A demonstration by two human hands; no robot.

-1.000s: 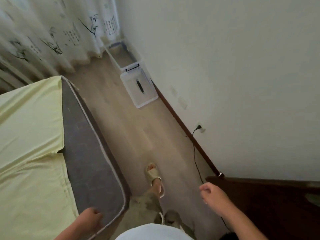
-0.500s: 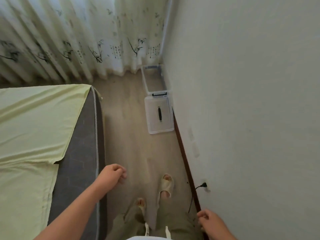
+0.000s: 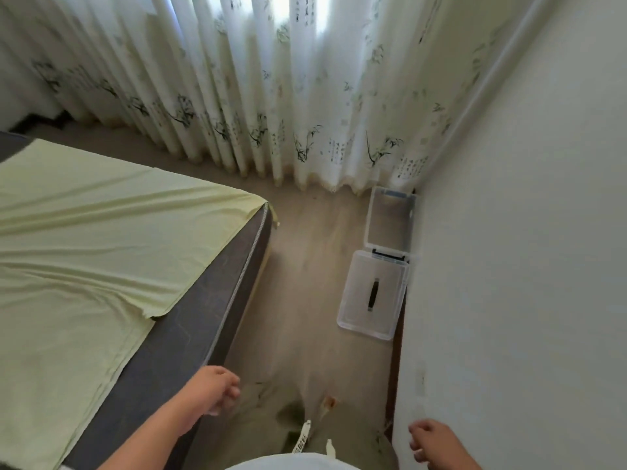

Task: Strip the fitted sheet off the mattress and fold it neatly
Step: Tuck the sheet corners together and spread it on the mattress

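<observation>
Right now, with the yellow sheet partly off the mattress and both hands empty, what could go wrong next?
1. The clear box and its open lid lie on the floor beside the wall, narrowing the path along the mattress; a foot could catch the lid.
2. The sheet looks hooked over the far corner while its near edge lies loose; pulling there first might strain the fabric. Neither the left hand nor the right hand holds it yet.

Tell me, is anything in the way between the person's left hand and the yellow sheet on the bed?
Nothing visible is. The left hand hangs empty at the edge of the grey mattress, and only a bare strip of that mattress lies between it and the yellow sheet. The clear box and its lid sit aside by the wall.
</observation>
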